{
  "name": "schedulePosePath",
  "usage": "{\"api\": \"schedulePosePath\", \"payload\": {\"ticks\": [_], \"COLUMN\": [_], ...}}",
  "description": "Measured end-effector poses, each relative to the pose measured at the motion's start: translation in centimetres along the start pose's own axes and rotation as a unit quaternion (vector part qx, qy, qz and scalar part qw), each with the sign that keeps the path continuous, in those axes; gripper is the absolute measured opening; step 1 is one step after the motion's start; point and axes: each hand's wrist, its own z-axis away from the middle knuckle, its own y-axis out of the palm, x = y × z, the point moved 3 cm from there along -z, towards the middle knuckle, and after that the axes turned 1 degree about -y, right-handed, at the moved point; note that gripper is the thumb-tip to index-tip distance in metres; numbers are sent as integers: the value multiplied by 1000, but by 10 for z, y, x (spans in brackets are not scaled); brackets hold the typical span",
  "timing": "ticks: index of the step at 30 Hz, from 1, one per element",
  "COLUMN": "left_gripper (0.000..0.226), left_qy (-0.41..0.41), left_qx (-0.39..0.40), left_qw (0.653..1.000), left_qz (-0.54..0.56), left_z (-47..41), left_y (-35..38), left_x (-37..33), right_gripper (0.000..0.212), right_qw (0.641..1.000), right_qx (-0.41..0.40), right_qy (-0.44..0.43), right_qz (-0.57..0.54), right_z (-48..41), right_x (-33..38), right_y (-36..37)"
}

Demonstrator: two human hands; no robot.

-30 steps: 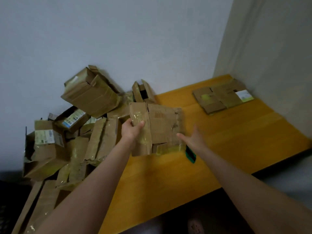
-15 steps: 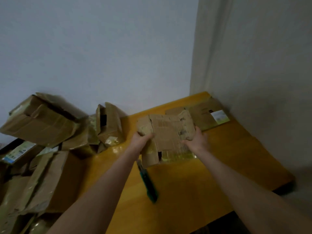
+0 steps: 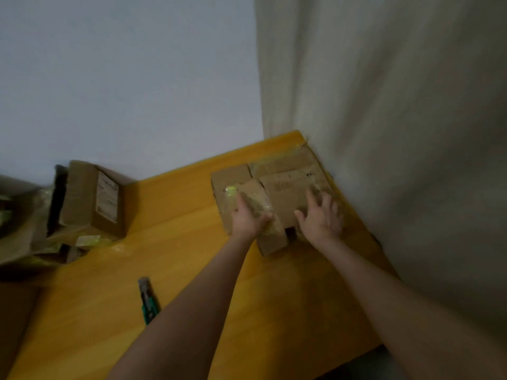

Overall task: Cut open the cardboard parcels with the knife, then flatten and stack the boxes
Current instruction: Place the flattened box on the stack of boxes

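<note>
Both hands, left [image 3: 248,220] gripping, right [image 3: 321,218] flat, press flattened box [image 3: 285,193] at table's [image 3: 192,264] walled corner.

The scene is dim and evenly lit, with no light source in view. Colours look muted and slightly greenish. The whole picture is soft with motion blur, strongest on the curtain [image 3: 384,133] at right and the pile of boxes [image 3: 24,220] at the left edge. Small patches of glare shine on clear tape [image 3: 230,189] over the flattened cardboard [image 3: 285,187]. The wooden table [image 3: 178,215] shows a faint sheen. Wide-angle distortion bends and stretches the forearms toward the bottom corners.
</note>
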Motion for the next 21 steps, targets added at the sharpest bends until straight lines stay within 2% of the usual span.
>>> {"api": "schedulePosePath", "payload": {"ticks": [2,4,9,11,16,21], "left_gripper": [94,86,79,79,77,74], "left_qy": [45,73,78,81,87,75], "left_qx": [14,25,0,-11,-41,-73], "left_qw": [991,967,938,931,918,919], "left_qz": [-126,-244,-338,-355,-384,-381], "left_z": [-3,-4,-10,-9,3,25], "left_y": [16,25,19,8,-28,-78], "left_x": [-3,1,18,20,22,33], "right_gripper": [67,68,73,76,82,77], "right_qw": [996,988,973,975,983,978], "right_qx": [53,113,202,189,88,57], "right_qy": [-71,-103,-76,-74,-119,-177], "right_qz": [11,31,81,91,109,91], "right_z": [-4,-6,-15,-16,-8,21], "right_x": [5,8,9,13,44,97], "right_y": [15,30,45,43,27,16]}}
